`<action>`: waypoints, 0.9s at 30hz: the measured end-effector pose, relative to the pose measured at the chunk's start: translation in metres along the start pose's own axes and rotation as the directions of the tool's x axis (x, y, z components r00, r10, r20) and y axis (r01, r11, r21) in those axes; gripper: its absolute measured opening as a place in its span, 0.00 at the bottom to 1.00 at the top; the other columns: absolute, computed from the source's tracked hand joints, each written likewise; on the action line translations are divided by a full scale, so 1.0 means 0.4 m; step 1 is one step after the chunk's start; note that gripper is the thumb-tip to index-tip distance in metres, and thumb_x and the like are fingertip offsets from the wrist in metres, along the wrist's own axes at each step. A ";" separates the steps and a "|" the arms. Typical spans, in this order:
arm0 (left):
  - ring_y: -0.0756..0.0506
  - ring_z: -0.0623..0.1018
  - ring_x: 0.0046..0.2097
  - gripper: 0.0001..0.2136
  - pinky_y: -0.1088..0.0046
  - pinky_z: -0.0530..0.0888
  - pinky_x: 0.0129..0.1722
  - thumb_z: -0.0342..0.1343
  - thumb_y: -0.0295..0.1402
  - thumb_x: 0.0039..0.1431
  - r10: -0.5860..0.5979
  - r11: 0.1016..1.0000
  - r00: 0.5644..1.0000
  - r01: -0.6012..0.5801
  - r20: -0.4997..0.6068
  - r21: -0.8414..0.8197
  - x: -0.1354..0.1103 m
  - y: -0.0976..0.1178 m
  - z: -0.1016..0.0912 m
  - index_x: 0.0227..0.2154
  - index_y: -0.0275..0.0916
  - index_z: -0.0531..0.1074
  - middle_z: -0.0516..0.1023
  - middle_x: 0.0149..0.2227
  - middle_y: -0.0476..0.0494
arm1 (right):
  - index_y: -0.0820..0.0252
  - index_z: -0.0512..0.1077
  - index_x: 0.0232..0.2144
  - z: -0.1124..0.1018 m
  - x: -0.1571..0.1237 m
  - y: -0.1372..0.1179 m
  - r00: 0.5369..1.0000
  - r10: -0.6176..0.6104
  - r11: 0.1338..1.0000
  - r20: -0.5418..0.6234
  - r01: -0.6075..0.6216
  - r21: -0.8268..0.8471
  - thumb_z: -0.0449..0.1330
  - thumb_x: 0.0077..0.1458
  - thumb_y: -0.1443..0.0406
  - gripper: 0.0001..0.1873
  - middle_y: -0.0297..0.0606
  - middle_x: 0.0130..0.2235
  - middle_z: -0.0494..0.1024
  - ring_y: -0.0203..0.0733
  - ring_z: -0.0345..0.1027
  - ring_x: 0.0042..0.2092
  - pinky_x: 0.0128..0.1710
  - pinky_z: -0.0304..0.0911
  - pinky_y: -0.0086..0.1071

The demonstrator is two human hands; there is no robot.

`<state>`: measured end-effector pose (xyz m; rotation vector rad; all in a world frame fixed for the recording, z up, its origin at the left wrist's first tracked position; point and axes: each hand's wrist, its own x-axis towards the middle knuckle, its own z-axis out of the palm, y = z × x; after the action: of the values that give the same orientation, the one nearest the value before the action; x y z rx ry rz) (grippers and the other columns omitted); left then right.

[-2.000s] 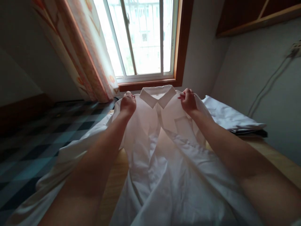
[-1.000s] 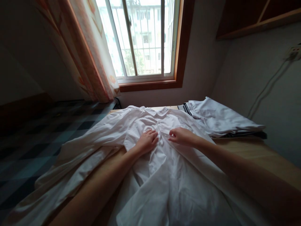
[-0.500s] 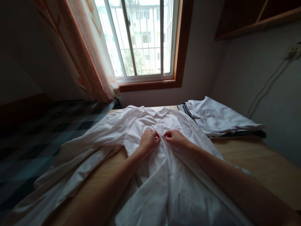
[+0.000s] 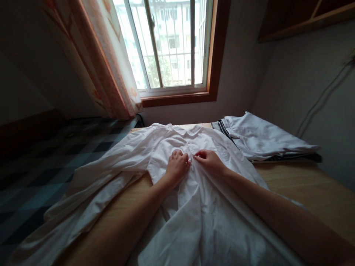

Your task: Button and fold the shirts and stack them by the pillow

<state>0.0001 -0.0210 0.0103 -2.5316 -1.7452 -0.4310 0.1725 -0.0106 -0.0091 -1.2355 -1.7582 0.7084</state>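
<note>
A white collared shirt (image 4: 163,144) lies spread front up on a wooden table (image 4: 302,184), its collar toward the window and one long sleeve stretched out to the left. On the shirt's front, below the collar, my left hand (image 4: 178,164) is closed, with its fingers pinching the cloth along the front edge. Just to the right, my right hand (image 4: 208,161) pinches the opposite front edge between thumb and forefinger. A narrow gap separates the two hands. Any button between the fingertips is too small to make out.
Folded white clothing (image 4: 269,135) with dark striped trim lies at the table's back right. On the left is a dark checked cloth surface (image 4: 83,147). A patterned curtain (image 4: 102,66) hangs beside the barred window (image 4: 172,48). A cable (image 4: 318,99) runs down the right wall.
My left hand has turned slightly, and its fingers are curled more over the shirt's edge. My right hand keeps its pinch. The whole view has shifted a little.
</note>
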 end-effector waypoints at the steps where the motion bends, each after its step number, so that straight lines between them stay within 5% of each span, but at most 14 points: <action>1: 0.36 0.70 0.54 0.07 0.59 0.67 0.54 0.54 0.34 0.63 0.003 1.000 1.000 -0.003 0.002 -0.001 0.000 0.000 -0.002 0.38 0.39 0.75 0.74 0.45 0.37 | 0.63 0.79 0.32 0.000 0.001 -0.001 1.000 -0.010 1.000 -0.010 0.010 0.020 0.59 0.54 0.62 0.11 0.39 0.30 0.81 0.41 0.73 0.32 0.34 0.64 0.30; 5: 0.41 0.74 0.44 0.05 0.64 0.70 0.47 0.54 0.32 0.62 -0.001 0.982 1.000 0.003 0.009 -0.187 0.015 -0.012 -0.006 0.32 0.39 0.73 0.75 0.36 0.41 | 0.62 0.78 0.31 0.011 -0.008 0.005 0.999 -0.029 0.998 -0.013 0.030 0.055 0.59 0.54 0.61 0.11 0.38 0.30 0.80 0.40 0.72 0.32 0.34 0.64 0.31; 12: 0.49 0.72 0.31 0.08 0.74 0.66 0.32 0.55 0.36 0.59 -0.083 0.792 0.996 0.089 0.038 -0.604 0.027 -0.038 0.020 0.27 0.38 0.70 0.73 0.27 0.51 | 0.62 0.78 0.32 0.022 -0.018 0.019 1.000 0.006 0.987 0.013 -0.008 0.159 0.59 0.54 0.61 0.11 0.40 0.33 0.82 0.42 0.75 0.37 0.40 0.67 0.32; 27: 0.47 0.74 0.32 0.09 0.72 0.69 0.34 0.55 0.35 0.59 -0.032 0.835 0.999 0.025 -0.003 -0.550 0.016 -0.024 0.023 0.27 0.37 0.74 0.77 0.28 0.47 | 0.63 0.79 0.31 0.013 -0.019 0.030 0.997 0.055 0.980 -0.062 -0.042 0.192 0.62 0.52 0.58 0.13 0.42 0.33 0.83 0.44 0.75 0.36 0.38 0.67 0.33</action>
<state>-0.0045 -0.0098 0.0020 -2.8443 -1.8679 -1.0973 0.1747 -0.0133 -0.0239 -1.1605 -1.5710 0.8340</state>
